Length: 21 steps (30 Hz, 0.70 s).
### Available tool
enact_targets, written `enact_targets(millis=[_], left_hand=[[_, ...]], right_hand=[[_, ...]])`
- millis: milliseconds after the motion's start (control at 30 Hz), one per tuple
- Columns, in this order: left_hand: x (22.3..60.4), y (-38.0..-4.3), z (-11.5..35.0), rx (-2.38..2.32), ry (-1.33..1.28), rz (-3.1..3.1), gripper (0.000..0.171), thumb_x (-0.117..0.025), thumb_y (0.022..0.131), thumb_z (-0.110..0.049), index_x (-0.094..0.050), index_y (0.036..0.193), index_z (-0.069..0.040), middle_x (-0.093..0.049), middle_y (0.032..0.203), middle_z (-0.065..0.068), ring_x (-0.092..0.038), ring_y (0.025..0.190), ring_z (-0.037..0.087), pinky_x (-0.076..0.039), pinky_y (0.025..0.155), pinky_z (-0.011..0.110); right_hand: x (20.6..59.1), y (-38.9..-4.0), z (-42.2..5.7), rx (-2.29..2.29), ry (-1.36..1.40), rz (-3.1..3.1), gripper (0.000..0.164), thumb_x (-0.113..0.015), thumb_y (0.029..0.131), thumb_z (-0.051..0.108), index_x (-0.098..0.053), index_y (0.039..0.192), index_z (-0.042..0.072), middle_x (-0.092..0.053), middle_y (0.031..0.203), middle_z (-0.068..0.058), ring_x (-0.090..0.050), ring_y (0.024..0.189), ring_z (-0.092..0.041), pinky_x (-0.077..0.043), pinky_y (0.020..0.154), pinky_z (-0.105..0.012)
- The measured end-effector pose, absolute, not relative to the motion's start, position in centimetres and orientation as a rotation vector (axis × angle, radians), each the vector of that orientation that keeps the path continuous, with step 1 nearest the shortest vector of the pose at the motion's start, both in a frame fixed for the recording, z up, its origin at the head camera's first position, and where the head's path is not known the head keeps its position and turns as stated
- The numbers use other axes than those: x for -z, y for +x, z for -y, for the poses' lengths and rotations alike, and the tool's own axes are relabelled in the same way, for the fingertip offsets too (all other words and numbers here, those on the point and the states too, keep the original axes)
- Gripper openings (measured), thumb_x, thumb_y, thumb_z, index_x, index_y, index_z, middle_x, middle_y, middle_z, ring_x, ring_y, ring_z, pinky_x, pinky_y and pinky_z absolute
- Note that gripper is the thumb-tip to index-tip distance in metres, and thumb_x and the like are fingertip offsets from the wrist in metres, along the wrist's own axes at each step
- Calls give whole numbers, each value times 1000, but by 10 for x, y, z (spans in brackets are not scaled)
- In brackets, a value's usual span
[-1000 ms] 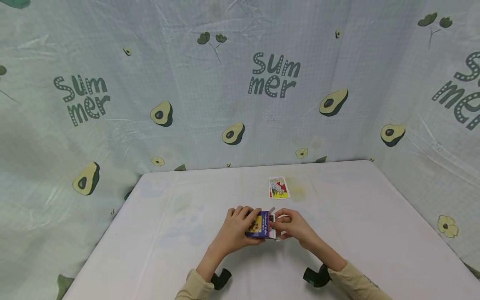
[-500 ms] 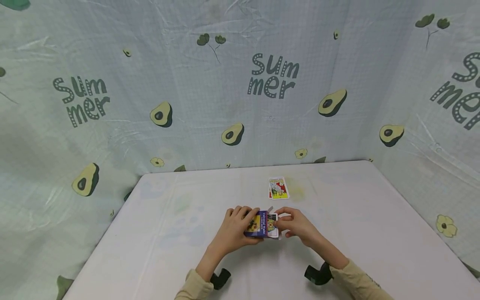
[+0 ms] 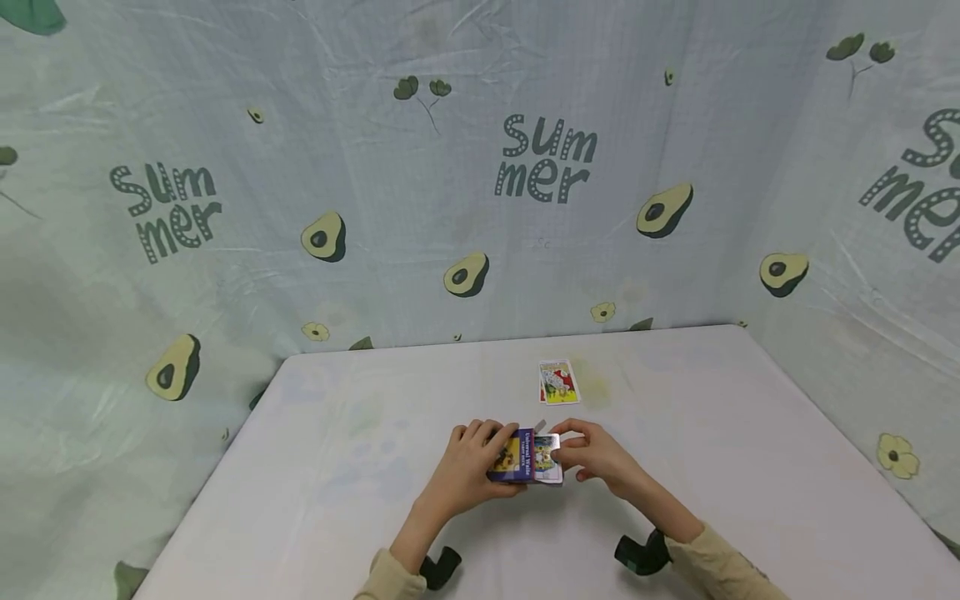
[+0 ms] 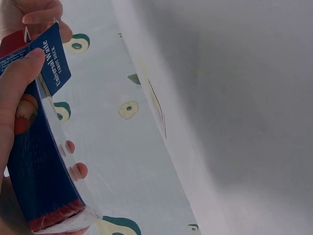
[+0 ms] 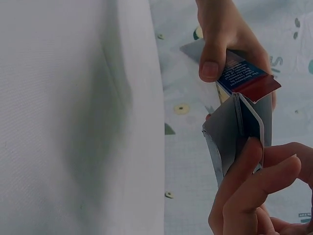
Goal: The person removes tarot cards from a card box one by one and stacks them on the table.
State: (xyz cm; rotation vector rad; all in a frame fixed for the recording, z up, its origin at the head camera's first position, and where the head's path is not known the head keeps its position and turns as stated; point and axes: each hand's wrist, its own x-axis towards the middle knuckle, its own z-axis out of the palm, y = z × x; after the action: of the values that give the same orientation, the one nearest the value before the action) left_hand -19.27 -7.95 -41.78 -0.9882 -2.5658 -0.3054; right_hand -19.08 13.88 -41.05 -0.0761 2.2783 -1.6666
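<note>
My left hand (image 3: 468, 467) grips a blue and purple tarot card box (image 3: 512, 457) above the table, its end facing right. In the left wrist view, the thumb lies along the blue box (image 4: 41, 161), and its printed flap (image 4: 55, 61) stands folded out. A picture-faced tarot card (image 3: 544, 448) sticks out of the open end. My right hand (image 3: 600, 457) pinches the outer edge of that card. The right wrist view shows right-hand fingers (image 5: 247, 166) at the thin card stack (image 5: 252, 122) between the spread flaps.
Behind the hands, a few overlapping tarot cards (image 3: 560, 383) lie face up on the white-covered table (image 3: 390, 433). A patterned cloth (image 3: 412, 183) hangs behind the table and along both sides. Black wrist cameras (image 3: 440, 568) sit under the forearms.
The card has slid rightward out of the box, and more of its picture shows. My right hand has moved slightly right with it. The left hand keeps its grip on the box.
</note>
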Motion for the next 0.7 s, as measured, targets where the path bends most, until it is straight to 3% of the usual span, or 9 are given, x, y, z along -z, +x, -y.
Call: enact_targets(millis=[700], left_hand=[[418,-194,87,316,-989,2559,77,-73,63,-52,-47,127,-17,-54,108,1,-50,97,17,-39,80,37]], right_hand=[[409,-189,-152,1667,-31,-2297,43,-64,81,23,-50,116,5,-67,89,-7,-61,68,-15,-44,56,-27]])
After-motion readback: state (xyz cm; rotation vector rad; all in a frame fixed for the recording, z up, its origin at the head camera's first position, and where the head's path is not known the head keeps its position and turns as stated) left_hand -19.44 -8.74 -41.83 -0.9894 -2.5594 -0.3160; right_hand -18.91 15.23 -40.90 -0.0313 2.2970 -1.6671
